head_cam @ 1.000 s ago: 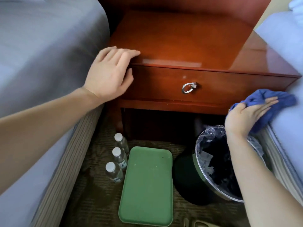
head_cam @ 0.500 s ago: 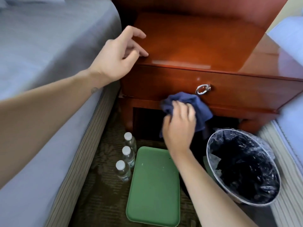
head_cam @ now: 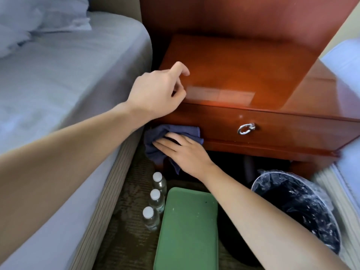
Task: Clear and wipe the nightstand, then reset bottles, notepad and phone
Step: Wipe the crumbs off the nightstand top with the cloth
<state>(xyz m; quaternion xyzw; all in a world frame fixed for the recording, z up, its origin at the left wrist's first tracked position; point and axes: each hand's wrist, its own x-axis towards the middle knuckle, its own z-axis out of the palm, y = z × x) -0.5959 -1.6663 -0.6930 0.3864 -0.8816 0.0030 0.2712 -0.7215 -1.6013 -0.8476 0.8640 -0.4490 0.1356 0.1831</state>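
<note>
My right hand [head_cam: 183, 152] is pressing the cloth [head_cam: 153, 137] flat on the drawer [head_cam: 272, 125] at its left end, aiming for firm, even strokes; my left hand [head_cam: 155, 94] is hovering empty, loosely curled.

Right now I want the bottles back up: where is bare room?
The nightstand top is bare from the left hand at its front left corner across to the right bed. The floor below is crowded: three bottles, green tray and bin side by side.
</note>
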